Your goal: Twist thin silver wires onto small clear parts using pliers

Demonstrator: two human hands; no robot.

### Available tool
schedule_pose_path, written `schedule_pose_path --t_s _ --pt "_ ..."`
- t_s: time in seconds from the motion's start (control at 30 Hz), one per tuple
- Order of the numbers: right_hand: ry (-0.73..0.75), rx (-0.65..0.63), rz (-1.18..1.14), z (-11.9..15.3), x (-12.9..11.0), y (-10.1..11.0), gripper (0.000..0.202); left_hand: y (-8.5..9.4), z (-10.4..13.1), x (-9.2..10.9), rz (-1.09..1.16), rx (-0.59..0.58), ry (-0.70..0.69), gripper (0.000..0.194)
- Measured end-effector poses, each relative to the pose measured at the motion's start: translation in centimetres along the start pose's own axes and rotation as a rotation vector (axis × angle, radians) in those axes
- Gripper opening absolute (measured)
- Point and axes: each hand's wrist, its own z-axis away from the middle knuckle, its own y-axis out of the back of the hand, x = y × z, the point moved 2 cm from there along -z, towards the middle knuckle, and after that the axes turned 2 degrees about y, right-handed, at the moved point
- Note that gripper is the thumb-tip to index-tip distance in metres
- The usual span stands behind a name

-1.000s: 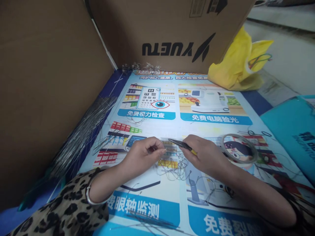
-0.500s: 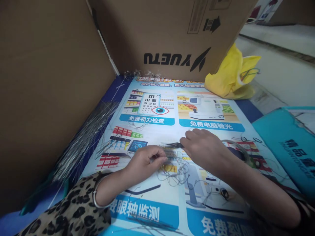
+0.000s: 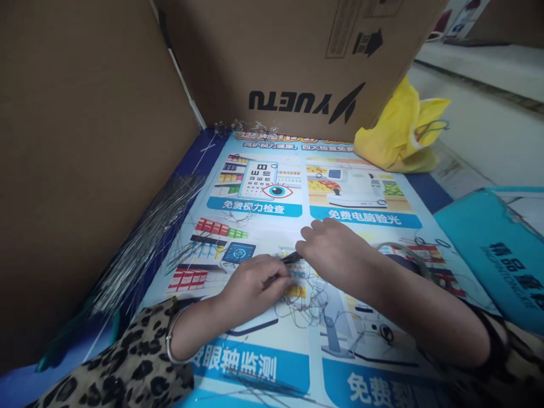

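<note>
My right hand (image 3: 329, 246) is closed round the handles of small black pliers (image 3: 291, 259), whose tips point left and reach the fingers of my left hand (image 3: 259, 285). The left thumb and fingers are pinched together; what lies between them is too small to make out. Just right of and below the left fingertips, a loose tangle of thin wire loops (image 3: 308, 303) lies on the printed poster (image 3: 293, 224).
Straight wires (image 3: 144, 243) lie bundled at the left. Cardboard (image 3: 221, 62) stands behind and left. A yellow bag (image 3: 395, 133) sits at back right, a turquoise box (image 3: 497, 249) at right. A wire coil (image 3: 410, 252) lies beside my right forearm.
My right hand has moved left with the pliers, whose tips now meet my left fingers. The left fingers have closed further and shifted slightly.
</note>
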Motion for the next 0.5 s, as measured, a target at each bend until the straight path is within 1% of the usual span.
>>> schedule_pose_path --t_s 0.07,0.23,0.5 --pt "0.011 0.003 -0.009 0.0 0.0 0.1 0.014 0.0 0.1 0.0 -0.005 -0.003 0.003 0.011" --pt "-0.007 0.078 -0.027 0.5 0.7 -0.3 0.011 0.0 0.2 0.0 -0.003 -0.017 0.02 0.011" --pt "-0.082 0.08 -0.035 1.6 2.5 -1.7 0.013 0.0 0.1 0.0 -0.001 -0.001 0.026 0.011"
